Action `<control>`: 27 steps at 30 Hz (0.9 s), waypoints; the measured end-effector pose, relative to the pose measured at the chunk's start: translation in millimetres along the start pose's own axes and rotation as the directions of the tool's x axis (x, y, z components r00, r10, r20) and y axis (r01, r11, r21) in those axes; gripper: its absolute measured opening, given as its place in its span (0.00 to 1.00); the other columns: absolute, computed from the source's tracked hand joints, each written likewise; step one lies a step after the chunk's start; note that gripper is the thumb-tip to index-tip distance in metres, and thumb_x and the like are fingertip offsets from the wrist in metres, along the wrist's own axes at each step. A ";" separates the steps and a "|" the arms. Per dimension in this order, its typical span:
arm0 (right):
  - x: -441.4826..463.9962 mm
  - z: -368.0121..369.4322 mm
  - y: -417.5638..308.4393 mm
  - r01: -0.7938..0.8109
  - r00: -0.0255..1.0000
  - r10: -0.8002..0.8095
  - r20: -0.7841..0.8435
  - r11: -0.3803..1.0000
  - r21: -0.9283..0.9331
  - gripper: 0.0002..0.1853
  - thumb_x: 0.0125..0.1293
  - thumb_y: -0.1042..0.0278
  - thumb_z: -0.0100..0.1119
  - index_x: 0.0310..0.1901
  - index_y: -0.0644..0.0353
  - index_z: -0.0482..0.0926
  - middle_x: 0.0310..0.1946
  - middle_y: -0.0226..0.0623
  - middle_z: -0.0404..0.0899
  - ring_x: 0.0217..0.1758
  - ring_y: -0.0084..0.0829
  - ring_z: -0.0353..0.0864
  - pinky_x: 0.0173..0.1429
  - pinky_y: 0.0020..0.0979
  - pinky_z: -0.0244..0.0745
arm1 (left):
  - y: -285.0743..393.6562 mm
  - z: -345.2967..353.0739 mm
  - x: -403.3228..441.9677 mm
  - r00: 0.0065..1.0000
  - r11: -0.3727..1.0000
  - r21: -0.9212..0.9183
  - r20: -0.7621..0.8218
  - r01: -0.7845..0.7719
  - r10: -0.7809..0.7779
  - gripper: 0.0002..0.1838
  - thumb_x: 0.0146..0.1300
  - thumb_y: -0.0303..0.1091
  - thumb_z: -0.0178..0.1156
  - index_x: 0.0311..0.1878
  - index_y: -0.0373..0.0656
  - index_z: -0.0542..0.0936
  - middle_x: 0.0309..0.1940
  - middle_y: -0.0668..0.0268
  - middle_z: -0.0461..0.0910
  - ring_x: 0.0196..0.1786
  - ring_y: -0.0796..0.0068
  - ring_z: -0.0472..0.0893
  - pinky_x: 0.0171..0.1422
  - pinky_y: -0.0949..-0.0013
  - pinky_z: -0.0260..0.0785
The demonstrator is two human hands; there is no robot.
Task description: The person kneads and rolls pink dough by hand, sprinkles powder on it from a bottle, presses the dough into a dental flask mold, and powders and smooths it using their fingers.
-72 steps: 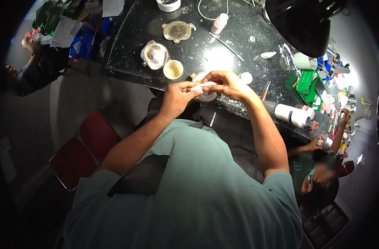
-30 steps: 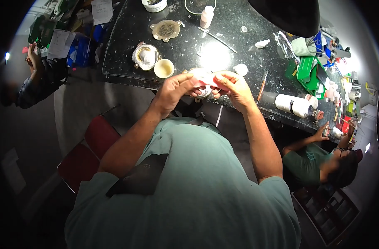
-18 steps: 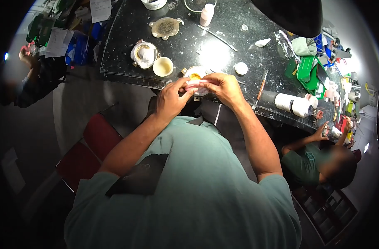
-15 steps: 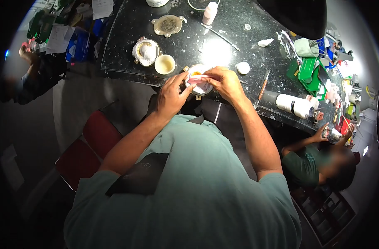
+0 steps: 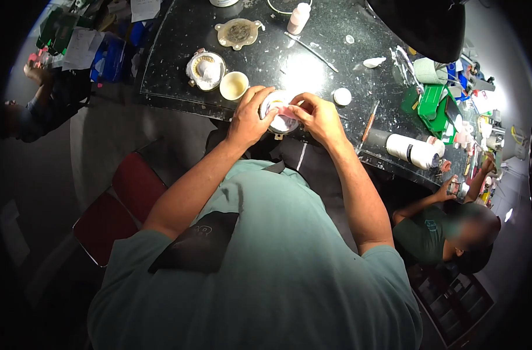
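Note:
Near the table's front edge is a round metal flask half filled with white plaster. A soft pink piece of dough-like material lies over its middle. My left hand is closed around the flask's left side, its thumb reaching the pink material. My right hand pinches the pink material from the right, thumb and fingers together. My fingers hide part of the flask's far rim. Just left stands a small cream-coloured cup, and beyond it another plaster-filled flask half.
A flat metal lid, a pink bottle and a thin metal tool lie farther back. To the right are a round white lid, a knife, a white cylinder and green bins. Co-workers sit at both sides.
My left hand's fingers have shifted farther round the flask's far side. The pink material sits lower, pressed against the plaster. The co-worker at right has raised a hand.

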State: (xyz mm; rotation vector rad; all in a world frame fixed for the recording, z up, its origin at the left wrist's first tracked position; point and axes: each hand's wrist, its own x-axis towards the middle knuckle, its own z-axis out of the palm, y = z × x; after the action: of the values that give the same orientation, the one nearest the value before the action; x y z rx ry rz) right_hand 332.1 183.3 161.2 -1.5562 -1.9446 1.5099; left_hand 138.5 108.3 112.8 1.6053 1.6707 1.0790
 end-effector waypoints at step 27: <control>15.0 19.8 34.4 0.417 0.881 -0.441 -0.172 0.894 -0.162 0.18 0.61 0.63 0.78 0.44 0.62 0.79 0.37 0.42 0.82 0.42 0.40 0.84 0.47 0.38 0.80 | -11.3 4.9 9.3 0.992 0.991 0.054 0.024 -0.124 0.123 0.29 0.59 0.36 0.75 0.63 0.41 0.79 0.58 0.56 0.80 0.63 0.52 0.77 0.69 0.54 0.69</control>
State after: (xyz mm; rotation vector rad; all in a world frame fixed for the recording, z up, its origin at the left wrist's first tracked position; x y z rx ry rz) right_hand 332.3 181.3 118.8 -1.1546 -2.1087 1.0254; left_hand 135.7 118.9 101.8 1.7696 1.6185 1.0805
